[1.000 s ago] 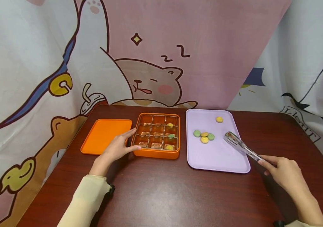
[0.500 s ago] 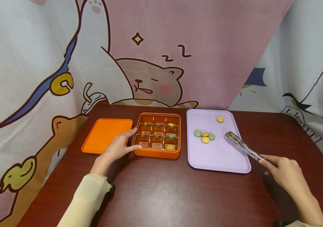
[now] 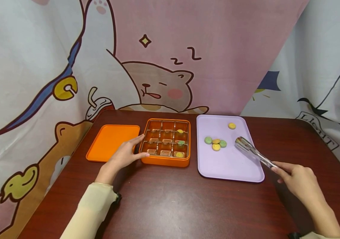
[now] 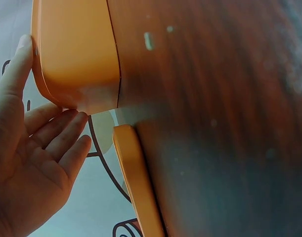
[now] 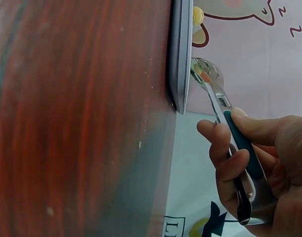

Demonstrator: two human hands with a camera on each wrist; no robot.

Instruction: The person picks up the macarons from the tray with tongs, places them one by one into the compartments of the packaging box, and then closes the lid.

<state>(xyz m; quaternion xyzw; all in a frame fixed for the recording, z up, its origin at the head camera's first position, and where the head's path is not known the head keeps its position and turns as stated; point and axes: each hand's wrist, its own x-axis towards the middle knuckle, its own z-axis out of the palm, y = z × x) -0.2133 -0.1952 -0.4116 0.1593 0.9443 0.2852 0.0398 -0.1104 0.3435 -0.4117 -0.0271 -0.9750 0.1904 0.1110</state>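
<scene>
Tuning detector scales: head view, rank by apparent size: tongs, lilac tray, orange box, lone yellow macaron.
1. Lilac tray
2. Orange box
3. Tongs, partly hidden by right hand
4. Lone yellow macaron

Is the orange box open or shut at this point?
Open: the orange box shows its compartments uncovered, and the lid lies beside it.

Left of the box [image 3: 165, 161] lies the lid [image 3: 113, 141]; right, the tray [image 3: 232, 164] with 5 cookies [image 3: 216, 147], tongs [image 3: 255, 153] over its edge away from the box. The box's right column holds 3 more cookies [image 3: 179, 155], apparently 1 per compartment. Behind the box hangs a cloth [image 3: 235, 56].
</scene>
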